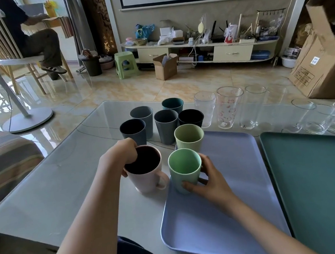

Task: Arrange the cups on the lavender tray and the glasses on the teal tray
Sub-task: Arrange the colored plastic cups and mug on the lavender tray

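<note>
Mid-frame, left hand (124, 159) fingers hook the pink mug (146, 171) rim; right hand (207, 183) fingers wrap the green cup (185, 168) on the lavender tray (235, 203)

Table (63, 181): glossy glass top.
Lavender tray (243, 181): smooth matt plastic.
Teal tray (317, 182): matt, faintly speckled.
Green cup (186, 172): matt, ribbed.
Glasses (246, 106): clear glass.
Floor (115, 89): polished tile.

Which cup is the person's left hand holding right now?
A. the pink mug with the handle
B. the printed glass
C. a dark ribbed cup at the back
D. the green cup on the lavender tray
A: the left hand grips the rim of the pink mug, which stands on the table beside the lavender tray.
</note>
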Available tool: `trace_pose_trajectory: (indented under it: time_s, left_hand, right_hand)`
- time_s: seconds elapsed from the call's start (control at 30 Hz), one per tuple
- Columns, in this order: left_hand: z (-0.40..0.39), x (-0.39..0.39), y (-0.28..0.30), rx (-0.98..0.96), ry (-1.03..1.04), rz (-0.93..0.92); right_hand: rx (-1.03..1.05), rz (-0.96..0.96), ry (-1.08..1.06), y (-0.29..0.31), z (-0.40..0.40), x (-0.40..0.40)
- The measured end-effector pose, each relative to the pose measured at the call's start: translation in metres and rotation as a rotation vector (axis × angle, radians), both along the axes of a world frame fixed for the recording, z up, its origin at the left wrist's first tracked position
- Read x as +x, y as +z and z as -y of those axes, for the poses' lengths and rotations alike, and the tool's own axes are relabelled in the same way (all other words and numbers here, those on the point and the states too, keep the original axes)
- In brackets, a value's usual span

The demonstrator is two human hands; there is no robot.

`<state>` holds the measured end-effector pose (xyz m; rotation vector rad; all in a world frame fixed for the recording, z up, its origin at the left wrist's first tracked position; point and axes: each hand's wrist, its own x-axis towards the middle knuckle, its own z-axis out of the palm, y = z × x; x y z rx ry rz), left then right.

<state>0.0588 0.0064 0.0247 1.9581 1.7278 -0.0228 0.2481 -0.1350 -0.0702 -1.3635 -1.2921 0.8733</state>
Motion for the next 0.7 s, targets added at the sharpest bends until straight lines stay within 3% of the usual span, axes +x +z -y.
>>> trace_pose_trajectory:
  time_s: [0.13, 0.33, 0.5, 0.7]
  left_hand:
    - [-0.008, -0.001, 0.006, 0.031, 0.007, 0.057]
    - [-0.043, 0.002, -0.002, 0.464, 0.089, 0.127]
    - [-0.057, 0.003, -0.031, 0.372, -0.008, 0.015]
    - [-0.050, -0.003, -0.003, 0.483, -0.033, 0.181]
  right_hand:
    - [0.047, -0.018, -0.039, 0.006, 0.006, 0.002]
    - [0.199, 0.081, -0.189, 0.045, -0.017, 0.012]
    - [0.216, 0.124, -0.129, 0.055, -0.031, 0.007]
    - [0.217, 0.096, -0.145, 0.049, -0.035, 0.001]
